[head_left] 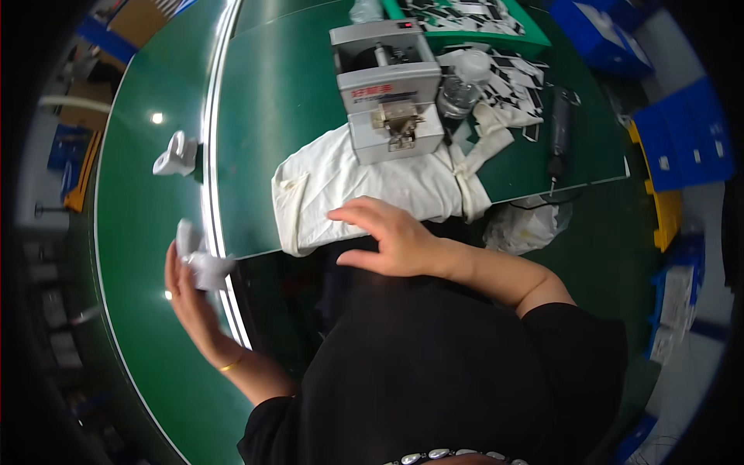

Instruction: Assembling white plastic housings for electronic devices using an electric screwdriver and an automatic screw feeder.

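Observation:
On the left, my left hand (191, 306) has its fingers around a white moulded plastic part (205, 267); both are slightly smeared by motion. A similar white part (177, 155) stands farther along the green belt surface, beyond that hand. My right hand (395, 242) holds nothing, its fingers and thumb apart, over the near edge of a white cloth (364, 186). The cloth is spread on the table's front edge. On its far part sits a grey-white screw feeder (395, 101), out of my right hand's reach at this moment.
Right of the feeder are a clear bottle (463, 84), scattered black-and-white strips (515, 81) and a dark electric screwdriver (559, 132). A green tray (535, 35) of strips stands behind. A plastic bag (528, 227) hangs below the edge; blue bins (686, 136) line the right.

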